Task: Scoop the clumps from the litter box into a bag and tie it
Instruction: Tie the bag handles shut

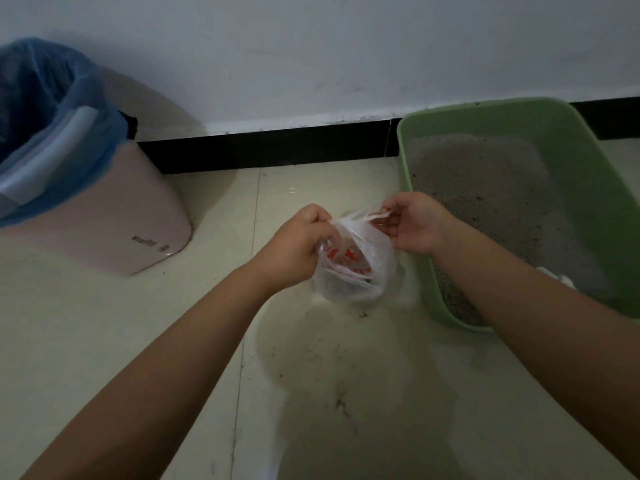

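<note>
A small clear plastic bag [356, 271] with red print sits on the tiled floor, dark clumps showing through its lower part. My left hand [294, 244] pinches the bag's left handle at its top. My right hand [412, 223] pinches the right handle, pulled out thin between the two hands. The green litter box [585, 161] stands just right of the bag against the wall, filled with grey litter. A white object [557, 277] lies in the litter near my right forearm, mostly hidden.
A pink waste bin [114, 216] lined with a blue bag [52, 109] stands at the left by the wall. A black skirting board [270, 147] runs along the wall. Litter grains are scattered on the floor in front of the bag.
</note>
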{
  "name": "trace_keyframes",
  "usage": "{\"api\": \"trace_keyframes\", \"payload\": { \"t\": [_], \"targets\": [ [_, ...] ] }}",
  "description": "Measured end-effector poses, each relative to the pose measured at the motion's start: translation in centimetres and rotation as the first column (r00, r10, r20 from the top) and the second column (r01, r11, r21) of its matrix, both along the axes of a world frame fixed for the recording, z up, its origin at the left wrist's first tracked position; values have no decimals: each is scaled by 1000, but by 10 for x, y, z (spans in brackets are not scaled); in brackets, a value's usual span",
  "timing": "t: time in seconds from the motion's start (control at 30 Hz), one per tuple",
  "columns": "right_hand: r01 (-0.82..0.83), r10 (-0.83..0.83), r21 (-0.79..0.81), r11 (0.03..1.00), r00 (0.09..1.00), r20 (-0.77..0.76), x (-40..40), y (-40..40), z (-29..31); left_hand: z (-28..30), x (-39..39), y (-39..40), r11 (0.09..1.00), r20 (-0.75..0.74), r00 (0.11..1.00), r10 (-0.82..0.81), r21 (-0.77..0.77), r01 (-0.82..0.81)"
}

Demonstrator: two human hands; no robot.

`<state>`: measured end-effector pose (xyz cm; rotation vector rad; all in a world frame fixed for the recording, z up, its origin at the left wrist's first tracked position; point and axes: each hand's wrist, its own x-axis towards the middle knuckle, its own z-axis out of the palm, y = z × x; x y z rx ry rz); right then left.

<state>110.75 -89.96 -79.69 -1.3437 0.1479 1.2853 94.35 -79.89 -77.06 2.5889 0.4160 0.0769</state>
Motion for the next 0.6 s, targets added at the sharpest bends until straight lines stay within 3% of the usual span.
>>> {"api": "trace_keyframes", "payload": {
  "t": [0.1,0.17,0.23,0.27,0.3,0.33,0.37,0.4,0.43,0.47,0.53,0.6],
  "targets": [
    [-4,4,5,1000,1000,-5,0,-1,-3,-9,-3,2,989,142,985,-93,129,74],
    [-1,1,18,1000,1000,5,0,-2,-3,-12,-3,5,990,198,976,-89,122,65],
    [23,-23,109,994,1000,-3,1,-3,-2,-11,-3,4,997,154,986,57,-65,-48],
    [45,-39,205,978,999,-30,1,-5,1,-9,-2,3,963,137,976,172,-230,-138],
    [80,-57,328,941,995,-79,1,-6,4,-7,-1,0,872,120,948,295,-439,-216],
    [119,-67,453,883,989,-128,2,-7,8,-4,1,-2,689,98,903,418,-682,-245],
    [146,-71,551,821,985,-155,3,-7,13,0,4,-3,431,71,841,536,-880,-201],
    [151,-70,617,772,986,-154,3,-6,18,4,7,-3,177,39,767,640,-979,-98],
    [130,-59,657,742,990,-129,2,-5,24,7,8,-1,2,10,695,719,-1000,13],
    [93,-42,676,731,995,-92,1,-4,30,11,9,0,-105,-10,641,767,-988,110],
    [33,-37,622,782,999,-7,0,-2,36,23,12,2,-164,11,632,775,-962,218],
    [-122,7,480,869,972,235,2,-2,35,26,9,2,-65,36,683,729,-991,121]
  ]
}}
